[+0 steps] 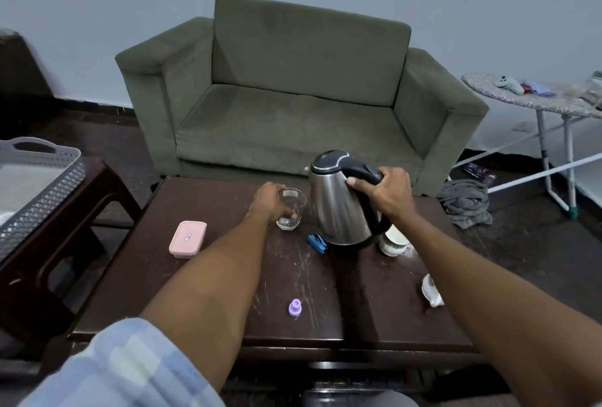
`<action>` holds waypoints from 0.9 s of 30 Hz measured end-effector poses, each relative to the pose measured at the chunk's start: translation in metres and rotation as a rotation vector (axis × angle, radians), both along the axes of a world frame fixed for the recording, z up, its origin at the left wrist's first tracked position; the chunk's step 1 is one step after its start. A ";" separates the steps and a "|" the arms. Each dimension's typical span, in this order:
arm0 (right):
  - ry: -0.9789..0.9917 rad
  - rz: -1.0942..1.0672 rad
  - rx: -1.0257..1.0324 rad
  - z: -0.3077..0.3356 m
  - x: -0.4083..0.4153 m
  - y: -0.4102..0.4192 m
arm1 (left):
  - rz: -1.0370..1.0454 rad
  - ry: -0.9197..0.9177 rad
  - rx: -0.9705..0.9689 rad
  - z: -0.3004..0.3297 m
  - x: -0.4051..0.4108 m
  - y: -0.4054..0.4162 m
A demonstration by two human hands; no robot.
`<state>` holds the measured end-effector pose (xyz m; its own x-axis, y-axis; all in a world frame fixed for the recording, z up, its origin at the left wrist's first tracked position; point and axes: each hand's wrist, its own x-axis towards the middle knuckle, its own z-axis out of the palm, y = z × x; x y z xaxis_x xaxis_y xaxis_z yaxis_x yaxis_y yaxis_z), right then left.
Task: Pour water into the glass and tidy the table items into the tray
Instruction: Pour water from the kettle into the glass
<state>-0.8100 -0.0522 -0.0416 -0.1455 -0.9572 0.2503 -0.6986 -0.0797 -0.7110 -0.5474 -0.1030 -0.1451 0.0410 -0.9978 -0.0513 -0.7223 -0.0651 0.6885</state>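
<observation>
A clear glass (pixel 292 212) stands upright on the dark wooden table (pixel 228 292), and my left hand (pixel 268 203) wraps around its left side. To its right, my right hand (pixel 384 193) grips the black handle of a steel kettle (pixel 340 204), which is tilted a little, spout toward the glass. A pink lidded box (pixel 188 239) lies left of the glass. A blue clip (pixel 317 243) sits at the kettle's base. A small purple cap (pixel 295 308) lies near the front. The grey perforated tray (pixel 35 185) rests on a side table at far left.
A white cup (pixel 393 241) stands behind the kettle's right side; another white piece (pixel 430 291) lies beside my right forearm. A green sofa (pixel 303 97) faces the table. An ironing board (pixel 534 97) and a grey cloth (pixel 465 203) on the floor are at right.
</observation>
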 end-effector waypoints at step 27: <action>0.589 0.404 0.219 0.065 0.046 -0.060 | -0.018 -0.006 0.078 0.003 0.006 -0.011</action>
<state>-0.7644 -0.1119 0.0232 0.3271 -0.9447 -0.0245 -0.9151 -0.3102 -0.2575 -0.5414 -0.1140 -0.1421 0.0232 -0.9914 -0.1288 -0.7278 -0.1051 0.6777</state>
